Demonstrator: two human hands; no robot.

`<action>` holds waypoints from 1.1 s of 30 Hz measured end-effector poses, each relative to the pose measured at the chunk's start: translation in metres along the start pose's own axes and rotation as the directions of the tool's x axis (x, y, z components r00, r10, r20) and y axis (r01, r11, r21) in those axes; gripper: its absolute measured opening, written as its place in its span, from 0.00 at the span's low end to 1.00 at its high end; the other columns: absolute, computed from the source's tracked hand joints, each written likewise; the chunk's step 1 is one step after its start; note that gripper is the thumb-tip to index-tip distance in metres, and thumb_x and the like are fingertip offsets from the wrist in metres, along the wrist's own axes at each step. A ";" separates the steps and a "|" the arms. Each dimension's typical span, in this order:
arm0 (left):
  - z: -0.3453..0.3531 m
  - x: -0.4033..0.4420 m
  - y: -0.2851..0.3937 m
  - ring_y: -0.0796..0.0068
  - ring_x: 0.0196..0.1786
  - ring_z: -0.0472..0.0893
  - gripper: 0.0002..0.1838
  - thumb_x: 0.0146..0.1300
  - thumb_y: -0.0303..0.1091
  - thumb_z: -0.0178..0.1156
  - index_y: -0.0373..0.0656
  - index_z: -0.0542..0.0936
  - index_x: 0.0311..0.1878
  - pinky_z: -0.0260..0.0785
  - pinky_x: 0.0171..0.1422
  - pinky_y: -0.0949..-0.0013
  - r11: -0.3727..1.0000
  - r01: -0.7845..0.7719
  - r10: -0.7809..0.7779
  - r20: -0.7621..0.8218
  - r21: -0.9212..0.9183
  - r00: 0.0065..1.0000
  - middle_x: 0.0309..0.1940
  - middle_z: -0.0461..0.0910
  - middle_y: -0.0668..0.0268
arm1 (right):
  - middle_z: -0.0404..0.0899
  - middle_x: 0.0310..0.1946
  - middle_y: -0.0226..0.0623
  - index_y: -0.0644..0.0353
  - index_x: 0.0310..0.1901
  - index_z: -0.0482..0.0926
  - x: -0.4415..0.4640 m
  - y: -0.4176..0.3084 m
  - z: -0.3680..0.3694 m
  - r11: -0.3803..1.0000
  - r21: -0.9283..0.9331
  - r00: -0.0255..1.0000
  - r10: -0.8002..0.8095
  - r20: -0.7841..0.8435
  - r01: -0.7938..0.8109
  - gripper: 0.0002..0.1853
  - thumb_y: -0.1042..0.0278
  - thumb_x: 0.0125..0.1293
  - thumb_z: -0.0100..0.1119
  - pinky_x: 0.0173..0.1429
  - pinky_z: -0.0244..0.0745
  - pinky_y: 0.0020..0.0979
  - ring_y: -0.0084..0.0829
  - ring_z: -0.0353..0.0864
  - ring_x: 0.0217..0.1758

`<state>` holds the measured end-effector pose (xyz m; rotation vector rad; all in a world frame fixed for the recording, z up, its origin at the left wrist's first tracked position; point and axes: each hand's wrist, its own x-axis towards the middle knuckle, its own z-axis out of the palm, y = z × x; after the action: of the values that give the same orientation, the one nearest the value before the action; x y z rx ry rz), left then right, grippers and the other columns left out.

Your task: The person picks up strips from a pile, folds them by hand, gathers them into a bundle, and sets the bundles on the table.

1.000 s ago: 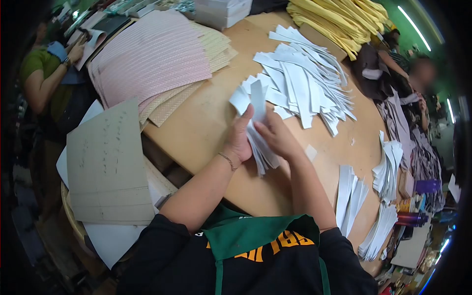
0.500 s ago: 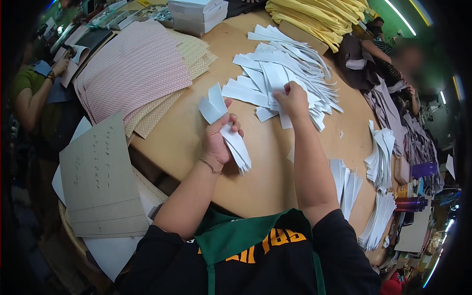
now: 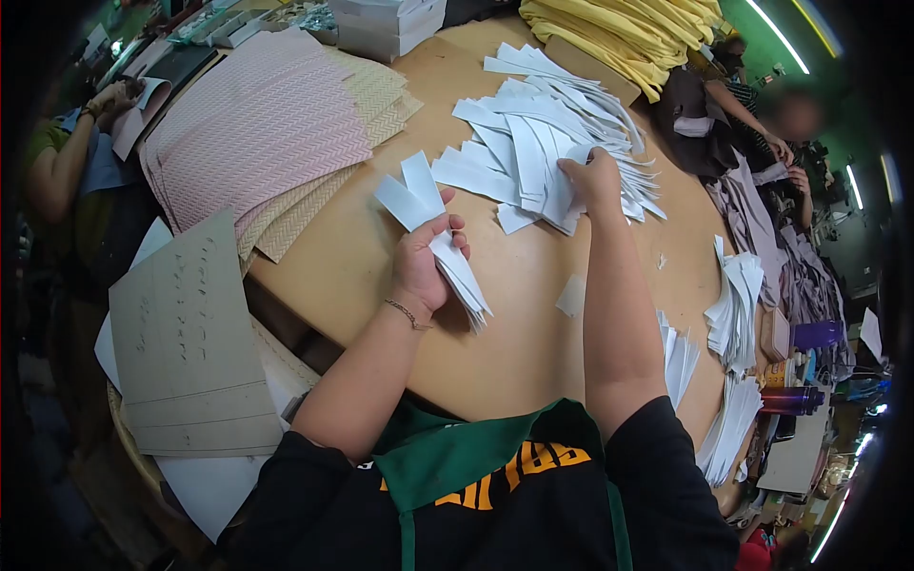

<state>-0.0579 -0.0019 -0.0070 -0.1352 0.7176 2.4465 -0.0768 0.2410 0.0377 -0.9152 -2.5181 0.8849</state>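
My left hand (image 3: 426,262) is closed round a bundle of white strips (image 3: 460,276), held above the table. The upper ends of the bundle fan apart over my thumb, and the lower ends point toward me. Farther right, my right hand (image 3: 597,181) pinches a white strip (image 3: 577,155) at the near right side of a loose pile of white strips (image 3: 533,143). The strips in that pile overlap at many angles. My fingers partly hide the pinched strip.
Pink and cream patterned sheets (image 3: 257,133) lie at the left, with a marked grey card (image 3: 186,333) nearer me. Folded yellow cloth (image 3: 624,38) sits at the back. More strip bundles (image 3: 735,305) and a purple bottle (image 3: 792,400) are at the right. Other people work on both sides.
My right hand has shifted right and slightly away from me across the pile. The bundle in my left hand has fanned wider at its top.
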 end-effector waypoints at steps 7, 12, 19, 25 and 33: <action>0.004 0.000 0.000 0.79 0.27 0.68 0.20 0.55 0.31 0.49 0.45 0.66 0.54 0.65 0.32 0.72 1.000 0.016 -0.016 -0.010 0.000 1.000 0.29 0.68 0.68 | 0.76 0.33 0.46 0.72 0.40 0.70 -0.004 0.000 -0.018 0.960 0.272 0.980 0.018 0.196 -0.072 0.20 0.70 0.47 0.61 0.39 0.73 0.28 0.34 0.77 0.37; -0.001 0.002 -0.001 0.78 0.27 0.68 0.19 0.57 0.37 0.50 0.44 0.67 0.52 0.65 0.33 0.71 0.989 0.098 -0.097 0.013 -0.115 0.995 0.29 0.68 0.68 | 0.74 0.36 0.36 0.67 0.45 0.68 -0.043 -0.036 -0.052 0.425 0.849 0.880 -0.203 0.428 -0.315 0.16 0.77 0.53 0.55 0.42 0.71 0.28 0.25 0.74 0.39; 0.015 -0.006 0.002 0.73 0.34 0.71 0.31 0.53 0.61 0.49 0.45 0.67 0.50 0.65 0.39 0.68 0.989 0.020 -0.018 0.011 -0.149 1.000 0.33 0.70 0.64 | 0.76 0.34 0.32 0.62 0.48 0.70 -0.097 -0.070 -0.012 0.617 0.757 0.686 -0.455 0.568 -0.217 0.22 0.75 0.48 0.61 0.42 0.70 0.26 0.23 0.74 0.36; 0.006 -0.010 -0.002 0.65 0.45 0.73 0.31 0.53 0.53 0.56 0.39 0.66 0.53 0.65 0.51 0.63 0.995 0.093 -0.090 0.101 -0.021 0.991 0.43 0.72 0.60 | 0.74 0.36 0.46 0.64 0.47 0.70 -0.132 -0.059 0.003 0.905 0.194 0.728 -0.420 0.542 0.378 0.26 0.58 0.48 0.62 0.41 0.69 0.34 0.39 0.74 0.38; 0.002 -0.002 -0.004 0.71 0.42 0.74 0.18 0.51 0.31 0.55 0.36 0.70 0.47 0.68 0.47 0.67 0.992 0.096 -0.099 0.047 0.080 0.994 0.41 0.74 0.63 | 0.73 0.43 0.34 0.57 0.44 0.74 -0.006 -0.054 -0.034 0.841 0.033 0.806 -0.527 0.268 0.539 0.19 0.67 0.48 0.62 0.48 0.65 0.29 0.29 0.71 0.41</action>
<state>-0.0536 0.0006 -0.0064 -0.0764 0.7643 2.3177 -0.0810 0.2195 0.0979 -0.0556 -2.8030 0.7997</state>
